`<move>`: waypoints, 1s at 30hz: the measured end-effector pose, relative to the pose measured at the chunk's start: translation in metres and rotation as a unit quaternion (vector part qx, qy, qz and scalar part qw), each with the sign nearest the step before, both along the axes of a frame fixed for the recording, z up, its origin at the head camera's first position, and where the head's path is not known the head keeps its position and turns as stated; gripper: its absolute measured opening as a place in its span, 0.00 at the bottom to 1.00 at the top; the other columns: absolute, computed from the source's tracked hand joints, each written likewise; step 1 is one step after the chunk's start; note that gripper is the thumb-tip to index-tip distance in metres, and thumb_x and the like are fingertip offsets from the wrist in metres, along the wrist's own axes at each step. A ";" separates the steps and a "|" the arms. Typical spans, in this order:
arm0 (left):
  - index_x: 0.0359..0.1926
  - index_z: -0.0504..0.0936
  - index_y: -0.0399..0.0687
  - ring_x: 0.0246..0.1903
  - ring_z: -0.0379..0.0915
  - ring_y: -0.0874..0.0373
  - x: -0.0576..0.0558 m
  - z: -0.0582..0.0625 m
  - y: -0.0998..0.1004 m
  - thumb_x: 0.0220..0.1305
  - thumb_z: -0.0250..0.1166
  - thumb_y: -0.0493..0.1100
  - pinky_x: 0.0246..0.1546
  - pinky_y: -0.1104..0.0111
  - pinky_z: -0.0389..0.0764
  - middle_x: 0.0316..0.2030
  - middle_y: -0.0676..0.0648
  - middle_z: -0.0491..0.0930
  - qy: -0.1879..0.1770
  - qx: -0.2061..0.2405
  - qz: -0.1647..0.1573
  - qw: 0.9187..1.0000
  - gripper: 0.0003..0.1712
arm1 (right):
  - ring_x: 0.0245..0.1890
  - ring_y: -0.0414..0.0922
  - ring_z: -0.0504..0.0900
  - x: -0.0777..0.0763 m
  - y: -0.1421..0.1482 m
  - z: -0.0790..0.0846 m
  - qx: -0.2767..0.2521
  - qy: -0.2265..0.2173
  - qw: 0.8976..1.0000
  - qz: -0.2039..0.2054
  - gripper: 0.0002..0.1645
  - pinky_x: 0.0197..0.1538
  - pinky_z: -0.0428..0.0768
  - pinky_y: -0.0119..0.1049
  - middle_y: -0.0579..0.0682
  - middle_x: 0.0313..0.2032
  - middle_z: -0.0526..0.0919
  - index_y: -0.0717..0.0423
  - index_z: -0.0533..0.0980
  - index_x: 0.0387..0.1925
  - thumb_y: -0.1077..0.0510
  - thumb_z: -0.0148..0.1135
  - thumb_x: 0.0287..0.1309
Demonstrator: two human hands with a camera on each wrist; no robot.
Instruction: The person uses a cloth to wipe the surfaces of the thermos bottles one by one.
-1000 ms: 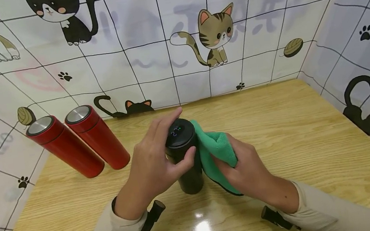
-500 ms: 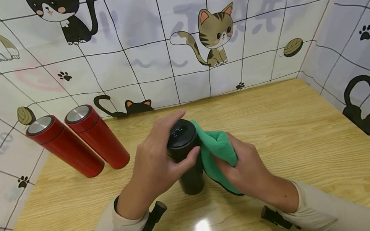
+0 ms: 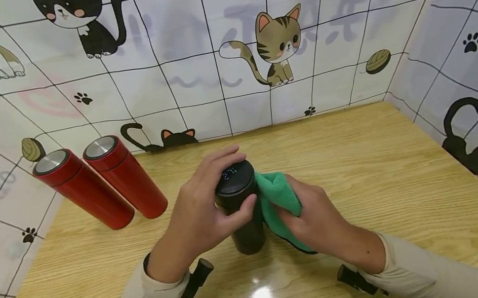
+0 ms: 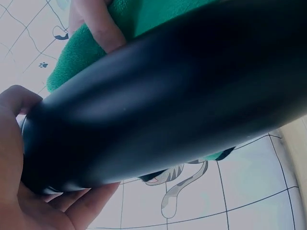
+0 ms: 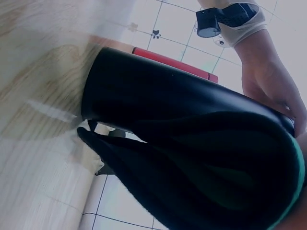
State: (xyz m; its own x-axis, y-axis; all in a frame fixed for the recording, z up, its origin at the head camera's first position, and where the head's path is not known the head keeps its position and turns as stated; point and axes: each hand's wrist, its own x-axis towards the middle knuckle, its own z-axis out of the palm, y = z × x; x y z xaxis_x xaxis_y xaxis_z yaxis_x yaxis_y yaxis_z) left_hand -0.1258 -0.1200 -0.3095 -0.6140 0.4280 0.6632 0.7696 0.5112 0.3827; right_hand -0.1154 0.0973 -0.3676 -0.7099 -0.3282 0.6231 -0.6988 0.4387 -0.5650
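The left hand (image 3: 201, 208) has its fingers and thumb curved round the top of the black bottle (image 3: 249, 234), which is on the desk (image 3: 356, 154). The right hand (image 3: 318, 214) pinches the green cloth (image 3: 278, 195) against its side. Two red bottles (image 3: 86, 190) stand at left.

I cannot tell for sure if this is a home or a workplace. It is a booth-like corner: a wood-grain tabletop (image 3: 356, 154), enclosed at the back and both sides by white sheeting (image 3: 178, 17) printed with cartoon cats (image 3: 97, 39) and paw marks (image 3: 86, 100).
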 end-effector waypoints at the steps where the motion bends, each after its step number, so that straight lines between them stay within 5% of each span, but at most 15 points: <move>1: 0.63 0.74 0.46 0.57 0.79 0.55 0.000 0.000 -0.001 0.55 0.71 0.46 0.55 0.62 0.83 0.66 0.48 0.72 -0.004 0.000 0.000 1.000 0.34 | 0.50 0.48 0.87 0.000 0.000 0.001 -0.006 0.004 1.000 -0.001 0.27 0.51 0.86 0.39 0.54 0.51 0.86 0.60 0.75 0.59 0.72 0.65 0.58; 8: 0.60 0.79 0.53 0.54 0.80 0.53 0.000 0.001 -0.002 0.55 0.71 0.48 0.49 0.61 0.85 0.62 0.45 0.74 0.011 0.002 0.010 1.000 0.30 | 0.50 0.46 0.87 0.002 -0.001 0.005 -0.022 0.019 1.000 -0.010 0.25 0.51 0.85 0.35 0.53 0.49 0.87 0.61 0.76 0.56 0.73 0.66 0.55; 16: 0.60 0.80 0.54 0.56 0.76 0.53 0.000 0.002 -0.003 0.55 0.71 0.47 0.55 0.61 0.81 0.59 0.44 0.74 0.010 0.008 -0.009 1.000 0.29 | 0.46 0.43 0.87 -0.002 0.000 0.002 0.021 -0.018 1.000 0.002 0.21 0.47 0.87 0.40 0.53 0.47 0.86 0.61 0.74 0.57 0.68 0.63 0.62; 24: 0.60 0.80 0.53 0.58 0.77 0.53 0.002 0.003 -0.001 0.55 0.68 0.46 0.57 0.60 0.81 0.62 0.46 0.75 0.016 -0.001 -0.016 1.000 0.29 | 0.47 0.46 0.87 -0.001 0.002 0.005 -0.003 0.019 1.000 -0.014 0.24 0.47 0.87 0.41 0.53 0.47 0.87 0.60 0.76 0.56 0.72 0.65 0.57; 30: 0.60 0.80 0.54 0.59 0.76 0.53 0.002 0.002 -0.001 0.55 0.67 0.45 0.58 0.59 0.80 0.63 0.45 0.74 0.015 0.004 -0.019 1.000 0.29 | 0.44 0.41 0.86 -0.002 0.002 0.004 0.018 -0.011 1.000 0.001 0.17 0.45 0.86 0.37 0.51 0.44 0.87 0.59 0.76 0.52 0.70 0.63 0.62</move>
State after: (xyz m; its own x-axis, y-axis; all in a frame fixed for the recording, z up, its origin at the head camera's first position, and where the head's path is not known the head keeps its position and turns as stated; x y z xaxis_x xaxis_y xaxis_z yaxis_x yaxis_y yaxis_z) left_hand -0.1243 -0.1210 -0.3073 -0.5771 0.4452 0.6846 0.7996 0.4786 0.3628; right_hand -0.1179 0.0993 -0.3632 -0.7226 -0.3506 0.5957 -0.6871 0.4580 -0.5640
